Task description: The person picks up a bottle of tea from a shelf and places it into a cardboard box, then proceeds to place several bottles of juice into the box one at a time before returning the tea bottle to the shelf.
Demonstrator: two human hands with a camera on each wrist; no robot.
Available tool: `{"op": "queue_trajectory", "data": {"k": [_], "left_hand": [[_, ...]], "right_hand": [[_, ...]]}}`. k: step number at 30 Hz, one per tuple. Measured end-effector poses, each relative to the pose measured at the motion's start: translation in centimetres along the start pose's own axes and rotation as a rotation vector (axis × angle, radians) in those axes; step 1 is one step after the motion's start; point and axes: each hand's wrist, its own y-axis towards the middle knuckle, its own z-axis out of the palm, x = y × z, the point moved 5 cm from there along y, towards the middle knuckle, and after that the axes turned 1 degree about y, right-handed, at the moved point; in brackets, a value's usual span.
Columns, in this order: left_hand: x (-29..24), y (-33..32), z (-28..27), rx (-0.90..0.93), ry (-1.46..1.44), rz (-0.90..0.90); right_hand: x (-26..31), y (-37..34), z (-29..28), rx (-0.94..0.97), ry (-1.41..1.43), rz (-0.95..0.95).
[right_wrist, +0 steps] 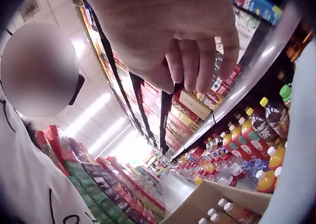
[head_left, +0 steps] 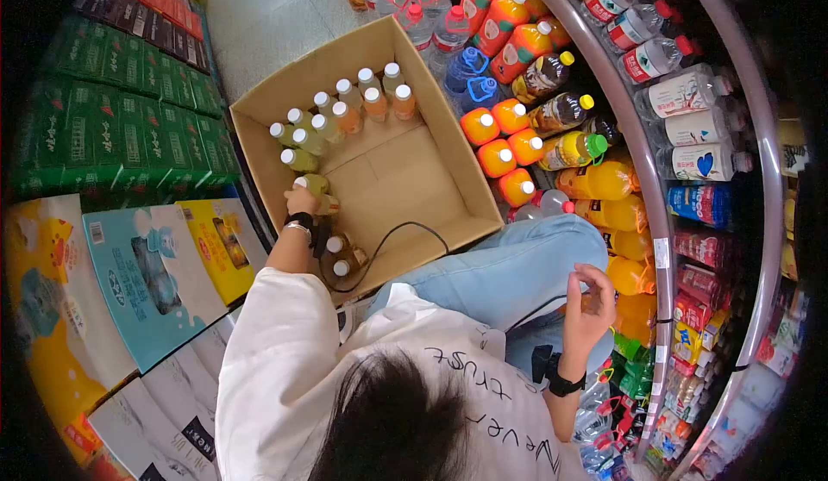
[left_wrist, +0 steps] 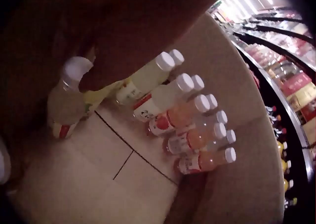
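Inside the cardboard box (head_left: pixel 448 166), my left hand (head_left: pixel 302 201) is at a pale yellow-green bottle (head_left: pixel 316 185), fingers curled round its upper part. In the left wrist view the hand (left_wrist: pixel 123 46) is dark and covers part of a white-capped bottle (left_wrist: pixel 66 103). Rows of white-capped bottles, yellow-green (head_left: pixel 299 160) and pink-orange (head_left: pixel 403 103), stand along the far and left sides of the box. Two brown bottles (head_left: pixel 341 259) are in the near left corner. My right hand (head_left: pixel 592 304) is raised above the leg, fingers loosely bent and holding nothing; the right wrist view shows this hand (right_wrist: pixel 173 41) too.
Shelves with many drinks (head_left: pixel 617 205) curve along the right, behind a metal rail (head_left: pixel 642 136). Green cartons (head_left: pixel 121 110) and a blue-white carton (head_left: pixel 155 265) are stacked at the left. A black cable (head_left: pixel 392 229) crosses the box's near edge. Large juice bottles (head_left: pixel 523 46) stand beyond the box.
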Motion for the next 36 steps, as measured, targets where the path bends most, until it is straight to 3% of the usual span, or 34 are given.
{"op": "queue_trajectory", "data": {"k": [1,2,4,7,10,13,14,17,20,21,23,24,26,29,34,36], "left_hand": [[-0.4,-0.9,-0.4,-0.028,-0.026,-0.027],[0.3,0.5,1.2,0.109,-0.037,0.012],[-1.8,-2.9,1.7,0.545,0.048,0.183],[-0.2,-3.8,5.5,0.703,0.249,0.287],[-1.5,-6.6,4.5,0.678,0.348,0.289],[3.2,1.5,15.2,0.723,0.387,0.364],[3.3,1.7,16.0,0.74,0.408,0.365],[4.1,1.8,15.5,0.655,0.247,0.125],[0.2,-0.4,12.2,0.593,0.696,0.755],[-1.0,-1.5,10.3,0.567,0.629,0.719],[-3.8,-4.6,4.6,0.462,0.084,0.345],[-5.1,-5.8,2.2,0.39,-0.077,0.283],[-7.6,-6.3,-0.3,0.205,-0.12,0.411],[-13.4,-10.6,-7.1,0.157,-0.236,0.527],[-23.8,-24.1,-20.4,-0.073,-0.332,1.084],[-26.8,-28.3,-23.9,-0.077,-0.392,1.265]], "right_hand": [[0.0,0.0,0.1,0.002,0.005,0.012],[0.0,0.2,0.3,0.008,0.008,0.009],[0.1,0.4,0.6,0.02,0.017,0.005],[0.2,0.7,0.6,0.031,0.015,0.004],[0.3,0.6,0.1,0.042,-0.01,-0.033],[-0.3,-0.1,-0.6,0.046,-0.017,0.074],[-0.2,-0.2,-0.7,0.042,-0.026,0.069],[0.0,-0.4,-1.3,0.03,-0.059,0.057],[0.2,-0.5,-1.7,0.031,-0.096,0.048],[0.2,-0.4,-1.8,0.041,-0.108,0.046],[0.2,-0.2,-1.6,0.064,-0.098,0.057],[0.3,-0.1,-1.3,0.076,-0.078,0.07],[0.7,0.4,-0.6,0.115,-0.043,0.035],[2.1,2.0,0.8,0.195,-0.026,-0.112],[4.8,6.2,1.8,0.271,0.045,-0.259],[4.5,8.1,2.3,0.358,0.143,-0.182]]}}
